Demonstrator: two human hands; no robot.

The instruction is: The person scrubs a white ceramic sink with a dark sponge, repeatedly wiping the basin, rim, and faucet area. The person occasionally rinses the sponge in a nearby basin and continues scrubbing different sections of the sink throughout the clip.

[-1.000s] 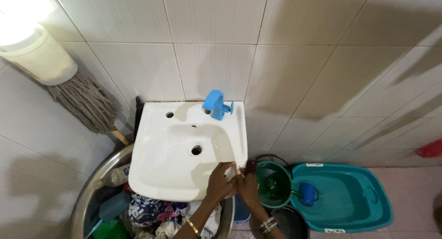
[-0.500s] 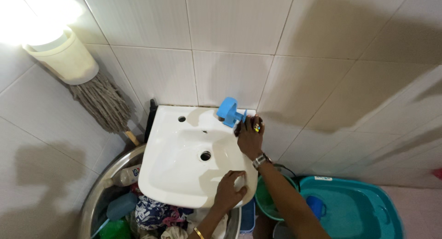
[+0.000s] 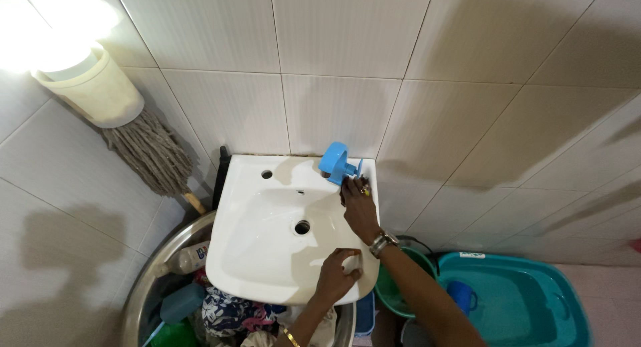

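Since a second ago, the right hand [image 3: 359, 205] has been lifted from the sink's front corner to the blue tap [image 3: 338, 162], fingers curled beside its base, grip not clear. Seen from the head camera, the left hand [image 3: 337, 273] is pressed on the white sink [image 3: 267, 253] front rim, fingers closed around a small pale object, perhaps soap. No water is seen running, so washing appears barely begun.

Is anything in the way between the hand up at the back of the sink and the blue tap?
No, nothing visible is in the way. The right hand already reaches the base of the blue tap at the back right corner of the white sink. The left hand rests on the sink's front rim, away from the tap.
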